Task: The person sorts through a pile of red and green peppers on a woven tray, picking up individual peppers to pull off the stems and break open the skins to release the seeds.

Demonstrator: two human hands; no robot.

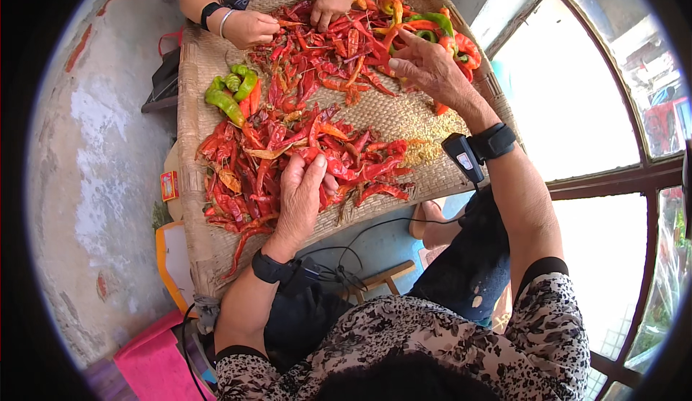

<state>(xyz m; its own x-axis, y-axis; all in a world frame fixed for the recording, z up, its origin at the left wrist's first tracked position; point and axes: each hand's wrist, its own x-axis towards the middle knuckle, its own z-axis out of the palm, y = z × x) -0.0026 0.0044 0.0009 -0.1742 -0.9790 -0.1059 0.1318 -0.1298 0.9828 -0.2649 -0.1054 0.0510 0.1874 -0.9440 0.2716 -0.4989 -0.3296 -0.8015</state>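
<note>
My left hand is closed on a red chili pepper, over a pile of red dried chilies at the near left of a woven tray. My right hand hovers open at the tray's right side, thumb and forefinger apart with nothing visible between them. Closest to its fingertips lie yellow-orange peppers and a green pepper. Fresh red peppers are partly behind that hand. Pale loose seeds are scattered below it.
Across the tray, another person's two hands, one hand and the other hand, work in the far chili heap. Curled green peppers lie at the left. A window borders the right; black cables hang below.
</note>
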